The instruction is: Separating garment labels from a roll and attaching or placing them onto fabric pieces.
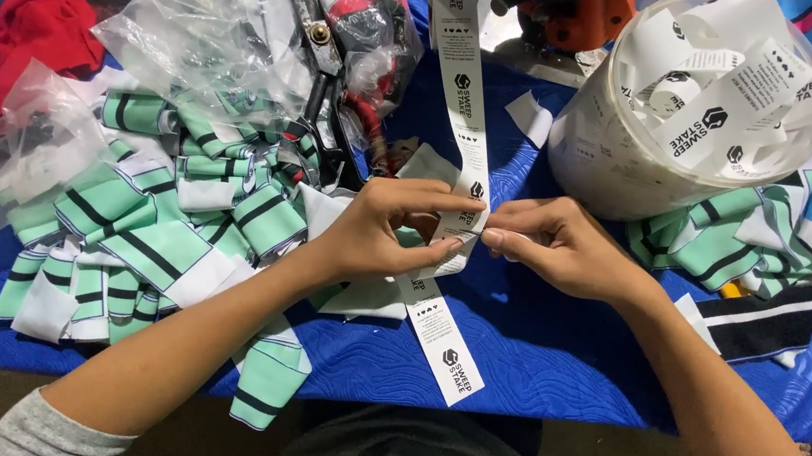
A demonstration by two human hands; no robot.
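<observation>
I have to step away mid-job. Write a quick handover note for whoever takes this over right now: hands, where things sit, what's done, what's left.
Left hand: pinching the white label strip at mid-length.
Right hand: pinching the same strip from the other side, fingertips close to the left's.
Strip runs from the top of the view down past the hands onto the blue table cover.
Clear tub of loose labels sits right of the strip; pile of mint striped fabric pieces lies left, scissors behind it.
Done: many labels already lie loose in the tub.
Left: this strip is still in one piece.
</observation>
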